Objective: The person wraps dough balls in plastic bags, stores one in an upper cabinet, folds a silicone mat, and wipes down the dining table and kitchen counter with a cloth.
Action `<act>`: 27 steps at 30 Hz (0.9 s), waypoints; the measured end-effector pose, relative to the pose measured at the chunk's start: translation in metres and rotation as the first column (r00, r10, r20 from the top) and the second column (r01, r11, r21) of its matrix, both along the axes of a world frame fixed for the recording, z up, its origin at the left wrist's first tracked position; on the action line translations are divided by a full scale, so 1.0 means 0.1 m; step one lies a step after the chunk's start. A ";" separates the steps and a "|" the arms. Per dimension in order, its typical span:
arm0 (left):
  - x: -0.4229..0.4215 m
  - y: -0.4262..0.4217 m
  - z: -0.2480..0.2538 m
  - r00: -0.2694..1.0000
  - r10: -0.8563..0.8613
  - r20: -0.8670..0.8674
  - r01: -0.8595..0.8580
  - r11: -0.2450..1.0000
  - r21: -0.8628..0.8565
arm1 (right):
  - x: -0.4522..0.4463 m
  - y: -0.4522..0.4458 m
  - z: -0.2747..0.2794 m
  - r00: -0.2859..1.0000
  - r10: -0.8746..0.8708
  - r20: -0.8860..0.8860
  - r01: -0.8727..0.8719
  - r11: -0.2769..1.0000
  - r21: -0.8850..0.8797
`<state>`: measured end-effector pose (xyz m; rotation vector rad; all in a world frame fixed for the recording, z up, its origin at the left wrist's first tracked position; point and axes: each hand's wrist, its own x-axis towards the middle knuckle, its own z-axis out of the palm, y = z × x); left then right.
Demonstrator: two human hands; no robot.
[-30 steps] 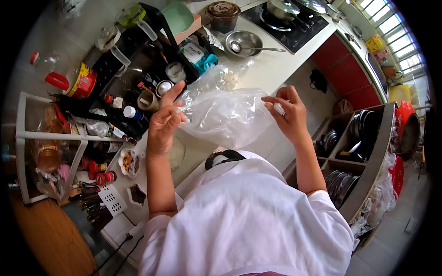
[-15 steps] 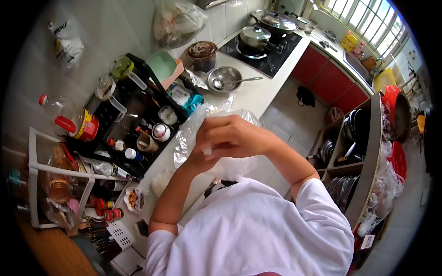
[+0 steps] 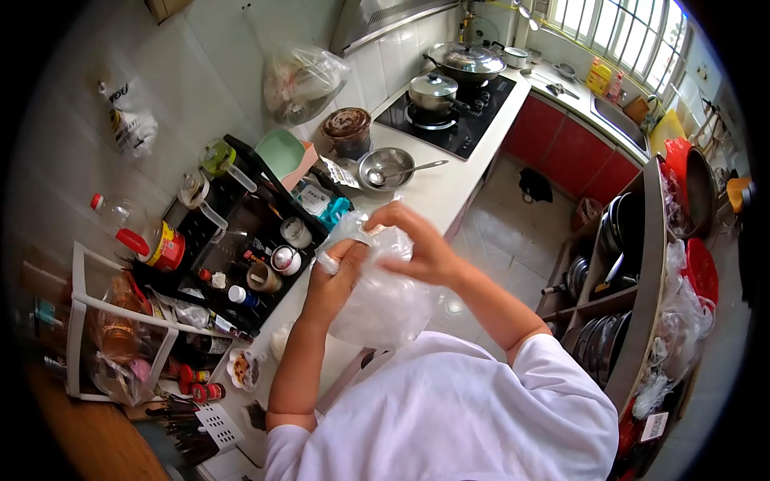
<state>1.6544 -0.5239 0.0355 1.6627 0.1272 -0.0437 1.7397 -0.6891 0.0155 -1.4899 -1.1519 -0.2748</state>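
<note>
A translucent plastic bag point(image 3: 383, 309) hangs in front of the white shirt, puffed out below my hands. My left hand point(image 3: 337, 279) is closed on its gathered upper part, and a small white piece point(image 3: 327, 263) shows at the fingers; what it is I cannot make out. Close to the right of it, my right hand point(image 3: 417, 248) is slightly blurred, its fingers curved and spread apart beside the top of the bag.
On the counter point(image 3: 437, 180) stand a steel bowl point(image 3: 387, 169) with a ladle, a lidded brown container point(image 3: 346, 132) and a stove point(image 3: 449, 112) with pots. A black rack point(image 3: 233, 240) with jars is at left. A shelf point(image 3: 634, 305) with pans stands at right.
My hands were wide apart with the bag between them, then came together and crossed. They are now slightly apart, the white piece at my left hand instead of my right. The view has tilted up.
</note>
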 end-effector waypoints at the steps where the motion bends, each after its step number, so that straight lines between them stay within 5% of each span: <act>1: 0.01 -0.03 -0.01 1.000 -0.002 0.005 0.001 1.000 0.005 | -0.13 -0.01 0.02 0.981 0.112 -0.158 -0.122 0.991 -0.052; 3: 0.04 -0.07 -0.07 0.975 0.026 0.220 -0.052 0.992 0.111 | -0.32 0.02 -0.04 0.994 0.058 -0.097 -0.072 0.986 -0.153; 7: -0.03 -0.05 -0.04 0.960 0.004 0.281 -0.029 0.996 0.087 | -0.18 -0.09 -0.15 0.976 0.033 -0.213 -0.098 0.948 -0.302; 9: -0.10 0.02 0.03 0.839 -0.326 0.436 0.200 0.930 0.309 | -0.17 -0.13 -0.11 0.955 0.031 -0.296 -0.111 0.959 -0.260; 11: -0.23 -0.02 0.18 0.854 -0.389 0.345 0.213 0.866 0.452 | -0.15 -0.15 -0.07 0.948 0.090 -0.307 -0.193 0.926 -0.324; 13: -0.32 -0.09 0.29 0.733 -0.500 0.460 0.087 0.740 0.666 | -0.14 -0.13 -0.07 0.895 0.142 -0.422 -0.267 0.930 -0.254; 14: -0.35 -0.06 0.29 0.682 -0.498 0.535 -0.121 0.645 0.754 | -0.11 -0.14 -0.05 0.822 0.269 -0.502 -0.439 0.861 -0.257; 15: -0.39 -0.07 0.28 0.688 -0.492 0.534 -0.133 0.637 0.759 | -0.10 -0.16 -0.01 0.722 0.381 -0.578 -0.598 0.764 -0.244; 17: -0.49 -0.10 0.24 0.576 -0.439 0.690 -0.568 0.393 0.723 | -0.19 -0.15 0.07 0.638 0.436 -0.635 -0.650 0.746 -0.142; 20: -0.59 -0.06 0.09 0.486 -0.417 0.768 -0.621 0.454 0.639 | -0.34 0.05 0.00 0.432 0.407 -0.805 -0.631 0.774 0.053; 22: -0.72 -0.02 0.15 0.501 -0.398 0.768 -0.657 0.402 0.637 | -0.48 0.23 0.18 0.435 0.343 -0.832 -0.513 0.854 0.084; 27: -1.02 0.08 0.49 0.464 -0.384 0.798 -0.844 0.083 0.530 | -0.54 0.54 0.47 0.503 0.505 -0.702 -0.559 0.809 0.182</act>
